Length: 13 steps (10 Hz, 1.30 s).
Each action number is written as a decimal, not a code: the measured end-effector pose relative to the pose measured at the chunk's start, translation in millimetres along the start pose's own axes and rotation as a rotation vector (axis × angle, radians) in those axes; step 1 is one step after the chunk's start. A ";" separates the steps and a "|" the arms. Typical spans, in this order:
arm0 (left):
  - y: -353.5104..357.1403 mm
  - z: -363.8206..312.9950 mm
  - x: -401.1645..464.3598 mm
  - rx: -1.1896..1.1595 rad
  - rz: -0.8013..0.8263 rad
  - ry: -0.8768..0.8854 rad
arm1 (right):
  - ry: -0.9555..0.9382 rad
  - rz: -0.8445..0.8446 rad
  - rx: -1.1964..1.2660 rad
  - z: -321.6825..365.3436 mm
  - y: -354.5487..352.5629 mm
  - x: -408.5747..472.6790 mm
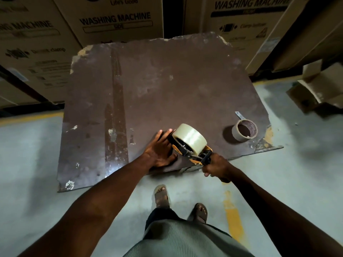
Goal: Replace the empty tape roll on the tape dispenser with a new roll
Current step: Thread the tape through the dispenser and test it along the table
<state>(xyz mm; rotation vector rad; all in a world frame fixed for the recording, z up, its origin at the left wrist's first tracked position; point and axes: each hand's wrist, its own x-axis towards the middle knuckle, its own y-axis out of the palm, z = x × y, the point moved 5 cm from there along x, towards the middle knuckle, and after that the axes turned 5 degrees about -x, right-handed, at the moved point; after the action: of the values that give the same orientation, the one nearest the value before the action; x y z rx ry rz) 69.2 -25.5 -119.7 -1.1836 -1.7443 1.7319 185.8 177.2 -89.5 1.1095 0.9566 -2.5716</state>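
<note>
A full roll of clear tape (190,138) sits on the black and orange tape dispenser (187,152) near the table's front edge. My right hand (216,166) is closed around the dispenser's handle at the front edge. Flat on the table just left of the dispenser lies my left hand (161,149), fingers spread, fingertips touching the dispenser's side next to the roll. The empty brown cardboard core (244,132) lies on its side to the right, with a short tape tail sticking up behind it.
The worn brown table (148,86) has chipped edges and corners. Large cardboard washing machine boxes (115,19) stand behind it. A smaller open carton (315,89) rests at the right. My sandalled feet (163,195) are on the grey floor below.
</note>
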 end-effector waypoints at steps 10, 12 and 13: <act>-6.3 0.7 5.2 0.003 0.074 -0.135 | -0.137 -0.046 -0.043 -9.9 -1.9 -21.4; -13.7 -12.7 6.2 0.067 0.126 -0.239 | -0.222 -0.049 -0.297 -17.7 0.2 -20.6; -14.8 -32.1 -0.6 0.156 0.133 -0.160 | -0.236 -0.022 -0.394 -18.5 1.4 -19.7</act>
<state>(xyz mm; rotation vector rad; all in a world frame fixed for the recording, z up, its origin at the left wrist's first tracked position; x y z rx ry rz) 90.6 -4.6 -100.8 -1.1437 -1.6139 2.0515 211.1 186.0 -85.8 0.6780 1.3381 -2.3168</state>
